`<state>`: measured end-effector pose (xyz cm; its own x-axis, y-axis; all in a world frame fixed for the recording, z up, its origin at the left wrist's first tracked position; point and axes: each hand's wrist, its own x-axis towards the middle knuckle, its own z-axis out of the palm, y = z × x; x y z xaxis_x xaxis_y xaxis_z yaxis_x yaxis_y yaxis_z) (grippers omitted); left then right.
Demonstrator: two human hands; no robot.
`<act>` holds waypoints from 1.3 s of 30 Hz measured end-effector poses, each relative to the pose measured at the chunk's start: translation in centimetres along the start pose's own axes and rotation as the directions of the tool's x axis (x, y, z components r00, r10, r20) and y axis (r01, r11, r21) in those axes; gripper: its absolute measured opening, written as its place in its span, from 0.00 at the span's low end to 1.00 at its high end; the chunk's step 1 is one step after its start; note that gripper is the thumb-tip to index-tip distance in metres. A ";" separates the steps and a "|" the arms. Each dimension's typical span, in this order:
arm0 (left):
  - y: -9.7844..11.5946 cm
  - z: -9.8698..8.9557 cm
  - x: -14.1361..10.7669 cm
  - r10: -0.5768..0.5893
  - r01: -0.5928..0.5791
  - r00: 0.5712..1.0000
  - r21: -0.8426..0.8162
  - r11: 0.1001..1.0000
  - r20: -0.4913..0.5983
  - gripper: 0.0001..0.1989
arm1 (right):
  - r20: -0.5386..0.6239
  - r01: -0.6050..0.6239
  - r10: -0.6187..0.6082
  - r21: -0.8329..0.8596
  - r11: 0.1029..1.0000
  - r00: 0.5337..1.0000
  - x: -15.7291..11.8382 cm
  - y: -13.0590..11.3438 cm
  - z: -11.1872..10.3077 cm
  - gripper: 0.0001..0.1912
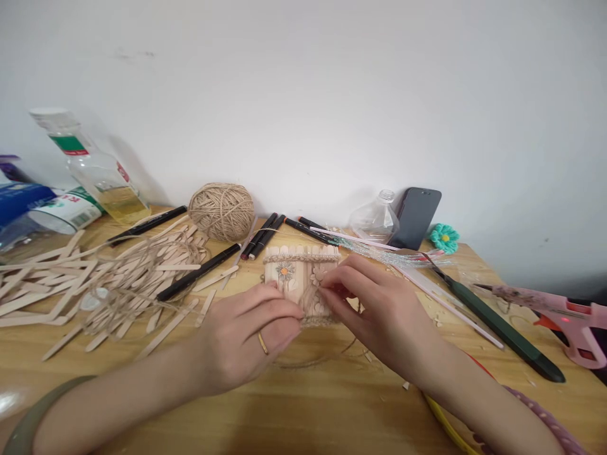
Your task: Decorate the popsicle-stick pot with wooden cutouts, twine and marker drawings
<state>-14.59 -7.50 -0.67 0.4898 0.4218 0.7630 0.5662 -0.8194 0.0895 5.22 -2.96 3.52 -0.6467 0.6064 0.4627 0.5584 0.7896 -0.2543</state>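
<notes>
A small panel of upright craft sticks (294, 281) stands at the middle of the table, with braided twine (298, 258) along its top and more along its bottom. A flower with an orange centre (284, 272) sits on its left half. My left hand (256, 328), a ring on one finger, holds the panel at its lower left with bent fingers. At the panel's right half, my right hand (374, 297) has thumb and fingertips pinched by a pale wooden flower shape (315, 276). Whatever lies between those fingertips is too small to make out.
Loose craft sticks (61, 284) and tangled twine spread at the left, near a twine ball (222, 212) and a glass bottle (107, 177). Black markers (263, 237) lie behind the panel. At right are a phone (416, 218), a green-handled tool (502, 328) and a pink glue gun (564, 316).
</notes>
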 end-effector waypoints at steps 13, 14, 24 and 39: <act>-0.5 0.2 -0.9 -0.029 0.026 0.999 0.099 0.995 0.026 0.12 | 0.023 -0.013 0.012 0.038 0.999 1.000 0.0 0.2 0.0 0.08; -0.5 0.2 -0.8 -0.015 0.012 0.999 0.100 0.995 0.031 0.12 | 0.021 -0.011 0.010 0.036 0.999 1.000 0.0 0.2 0.0 0.08; -0.1 0.2 0.2 0.048 -0.045 0.997 0.052 0.998 -0.057 0.04 | 0.033 -0.049 0.046 0.089 0.995 0.998 0.2 0.2 0.0 0.08; -0.2 0.2 0.3 0.062 -0.058 0.997 0.084 0.995 -0.039 0.04 | 0.056 -0.017 0.006 0.191 0.981 0.998 0.0 0.2 -0.6 0.07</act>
<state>-14.38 -7.16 -0.53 0.4975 0.3549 0.7916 0.5906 -0.8069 -0.0094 5.68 -2.84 3.96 -0.6713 0.6158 0.4125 0.4600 0.7825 -0.4196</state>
